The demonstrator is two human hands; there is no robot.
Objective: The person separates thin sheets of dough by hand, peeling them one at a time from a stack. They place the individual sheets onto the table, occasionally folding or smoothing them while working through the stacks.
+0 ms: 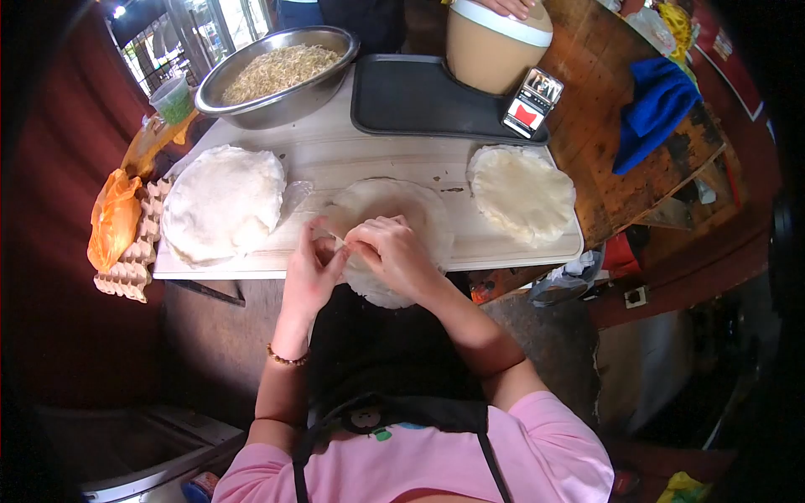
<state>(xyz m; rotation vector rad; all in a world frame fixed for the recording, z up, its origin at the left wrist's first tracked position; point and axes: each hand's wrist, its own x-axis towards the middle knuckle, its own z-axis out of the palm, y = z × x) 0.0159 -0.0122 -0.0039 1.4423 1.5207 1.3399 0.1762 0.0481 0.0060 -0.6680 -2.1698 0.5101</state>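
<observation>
Pinching the thin pale sheet (411, 205) at its edge, left hand (314, 267) beside right hand (390, 250).

The black tray (402, 101) is partly covered by the tub (495, 50), which is cut off by the top edge along with the co-worker's hand (503, 7) on it. Fingers hide whatever is pinched between the left hand (317, 264) and right hand (394, 251). The phone's (532, 104) small text is unreadable, and the cup's (172, 101) green contents are too small to identify.
</observation>
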